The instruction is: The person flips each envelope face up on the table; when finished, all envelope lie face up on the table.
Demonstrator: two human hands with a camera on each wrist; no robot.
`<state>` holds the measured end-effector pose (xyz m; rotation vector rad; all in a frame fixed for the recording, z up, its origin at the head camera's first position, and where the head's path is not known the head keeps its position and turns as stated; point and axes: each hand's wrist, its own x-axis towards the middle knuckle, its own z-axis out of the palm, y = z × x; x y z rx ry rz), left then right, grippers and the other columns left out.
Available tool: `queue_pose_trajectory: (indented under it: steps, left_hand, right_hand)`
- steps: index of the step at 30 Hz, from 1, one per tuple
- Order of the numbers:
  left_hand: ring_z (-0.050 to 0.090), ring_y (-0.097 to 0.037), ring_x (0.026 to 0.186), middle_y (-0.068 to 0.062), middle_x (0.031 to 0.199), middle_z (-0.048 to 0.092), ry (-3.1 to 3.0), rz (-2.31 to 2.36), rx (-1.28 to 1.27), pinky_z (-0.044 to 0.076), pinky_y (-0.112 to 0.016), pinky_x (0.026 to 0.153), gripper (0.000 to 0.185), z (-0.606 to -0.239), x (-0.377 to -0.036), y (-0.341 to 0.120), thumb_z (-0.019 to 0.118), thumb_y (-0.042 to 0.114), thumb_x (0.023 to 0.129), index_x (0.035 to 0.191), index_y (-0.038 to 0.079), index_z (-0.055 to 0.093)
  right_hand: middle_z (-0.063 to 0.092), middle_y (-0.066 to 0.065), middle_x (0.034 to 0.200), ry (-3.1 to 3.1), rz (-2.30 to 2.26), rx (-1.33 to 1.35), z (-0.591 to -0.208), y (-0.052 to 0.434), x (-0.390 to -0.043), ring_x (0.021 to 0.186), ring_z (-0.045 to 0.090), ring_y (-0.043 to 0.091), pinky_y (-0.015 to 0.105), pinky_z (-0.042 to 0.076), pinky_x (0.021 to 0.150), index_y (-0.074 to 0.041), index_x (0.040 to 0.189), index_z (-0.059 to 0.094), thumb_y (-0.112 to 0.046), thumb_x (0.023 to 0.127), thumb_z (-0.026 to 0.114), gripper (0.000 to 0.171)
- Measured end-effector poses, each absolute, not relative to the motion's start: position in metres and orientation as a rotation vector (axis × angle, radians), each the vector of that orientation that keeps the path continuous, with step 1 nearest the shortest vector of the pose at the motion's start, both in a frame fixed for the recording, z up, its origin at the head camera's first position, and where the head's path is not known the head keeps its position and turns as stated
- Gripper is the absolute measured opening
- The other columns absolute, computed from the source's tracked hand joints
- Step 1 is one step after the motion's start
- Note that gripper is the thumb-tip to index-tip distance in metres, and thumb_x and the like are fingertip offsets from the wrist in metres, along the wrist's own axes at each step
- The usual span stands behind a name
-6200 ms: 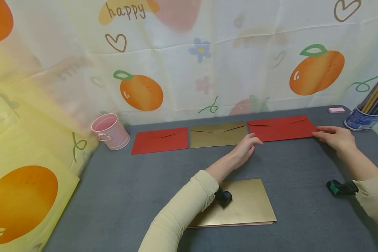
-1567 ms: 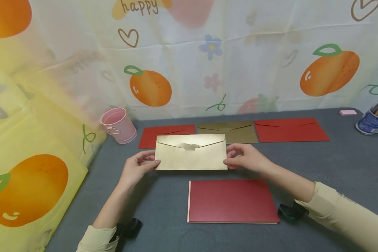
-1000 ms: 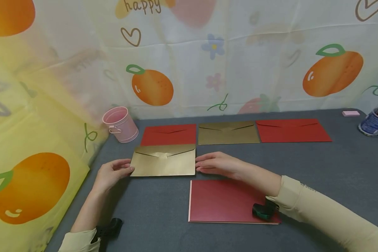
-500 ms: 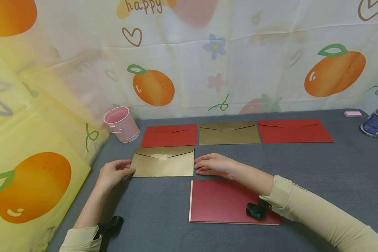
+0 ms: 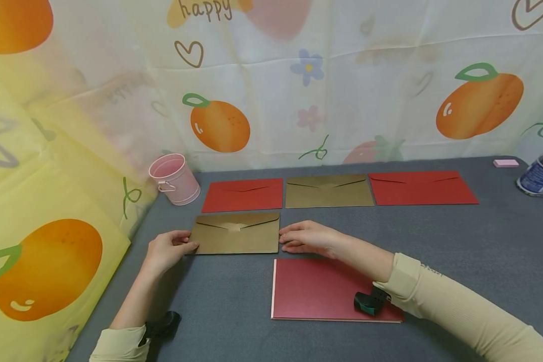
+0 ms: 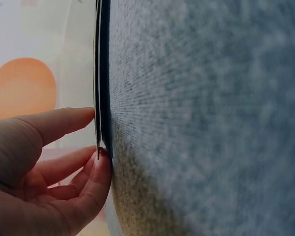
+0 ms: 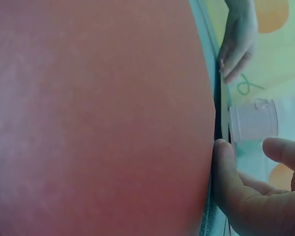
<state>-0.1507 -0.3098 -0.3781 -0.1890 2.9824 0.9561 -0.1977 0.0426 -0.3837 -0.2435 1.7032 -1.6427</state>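
Note:
A gold envelope [image 5: 237, 239], flap side up, lies low over the grey table in front of the left red envelope [image 5: 243, 195]. My left hand [image 5: 165, 251] pinches its left edge; in the left wrist view the thumb [image 6: 71, 123] is on the upper face and the fingertips are at the underside. My right hand [image 5: 309, 239] touches the right edge with its fingertips, its thumb standing apart in the right wrist view. Below my right forearm lies a stack of envelopes with a dark red one [image 5: 319, 289] on top.
A second gold envelope [image 5: 329, 193] and another red envelope [image 5: 423, 188] continue the back row. A pink bucket [image 5: 174, 180] stands at the left, a blue pencil holder [image 5: 540, 176] at the right, near a pink eraser [image 5: 506, 163]. A printed cloth [image 5: 371, 100] hangs behind.
Both hands left the right red envelope, and the gold envelope came off the stack, baring dark red. It moved left and down before the left red envelope; my right hand loosened its hold.

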Motion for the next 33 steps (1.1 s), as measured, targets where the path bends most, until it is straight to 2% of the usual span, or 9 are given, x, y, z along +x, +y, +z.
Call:
queue_pose_trajectory:
  steps: [10, 15, 20, 23, 28, 33]
  left_hand:
    - [0.063, -0.034, 0.097, -0.021, 0.106, 0.068, 3.031, 0.884, -0.097, 0.052, -0.038, 0.073, 0.044, -0.373, -0.154, -0.304, 0.068, 0.027, 0.09, 0.12, -0.005, 0.064]
    - [0.064, -0.036, 0.1, -0.024, 0.113, 0.065, 3.106, 0.955, 0.046, 0.053, -0.048, 0.082, 0.042, -0.368, -0.153, -0.288, 0.068, 0.022, 0.091, 0.121, -0.006, 0.063]
    - [0.066, -0.029, 0.097, -0.017, 0.11, 0.066, 3.115, 1.244, 0.302, 0.055, -0.044, 0.083, 0.031, -0.363, -0.151, -0.255, 0.071, 0.009, 0.088, 0.118, 0.0, 0.067]
    - [0.067, -0.022, 0.096, -0.008, 0.11, 0.067, 3.063, 1.358, 0.532, 0.055, -0.04, 0.083, 0.031, -0.362, -0.147, -0.231, 0.073, 0.008, 0.087, 0.118, 0.005, 0.068]
    - [0.06, -0.016, 0.112, 0.004, 0.125, 0.062, 2.89, 1.204, 0.941, 0.05, -0.038, 0.094, 0.044, -0.361, -0.134, -0.195, 0.073, 0.024, 0.089, 0.131, 0.015, 0.061]
    - [0.036, -0.009, 0.137, 0.009, 0.149, 0.042, 2.611, 0.903, 1.071, 0.037, -0.039, 0.108, 0.07, -0.362, -0.117, -0.17, 0.065, 0.051, 0.09, 0.148, 0.02, 0.042]
  right_hand:
    - [0.049, 0.024, 0.137, 1.696, -1.647, -0.289, -0.384, 0.054, -0.197, 0.121, 0.055, 0.031, 0.034, 0.047, 0.099, 0.011, 0.141, 0.038, -0.011, 0.101, 0.051, 0.048]
    - [0.049, 0.024, 0.138, 1.721, -1.685, -0.349, -0.378, 0.074, -0.194, 0.123, 0.054, 0.03, 0.034, 0.045, 0.101, 0.008, 0.144, 0.037, -0.016, 0.101, 0.052, 0.052]
    - [0.047, 0.025, 0.139, 1.785, -1.746, -0.409, -0.362, 0.1, -0.188, 0.123, 0.052, 0.033, 0.036, 0.045, 0.101, 0.002, 0.146, 0.038, -0.02, 0.102, 0.051, 0.051]
    - [0.049, 0.023, 0.139, 1.868, -1.761, -0.411, -0.353, 0.116, -0.181, 0.122, 0.051, 0.037, 0.039, 0.046, 0.099, -0.006, 0.143, 0.046, -0.023, 0.101, 0.055, 0.047]
    - [0.053, 0.015, 0.138, 2.096, -1.61, -0.545, -0.349, 0.143, -0.164, 0.124, 0.052, 0.035, 0.043, 0.047, 0.099, -0.011, 0.136, 0.055, -0.029, 0.099, 0.058, 0.041]
    - [0.058, 0.003, 0.132, 2.335, -1.293, -0.794, -0.356, 0.169, -0.141, 0.12, 0.056, 0.025, 0.038, 0.05, 0.092, -0.016, 0.131, 0.059, -0.036, 0.099, 0.058, 0.038]
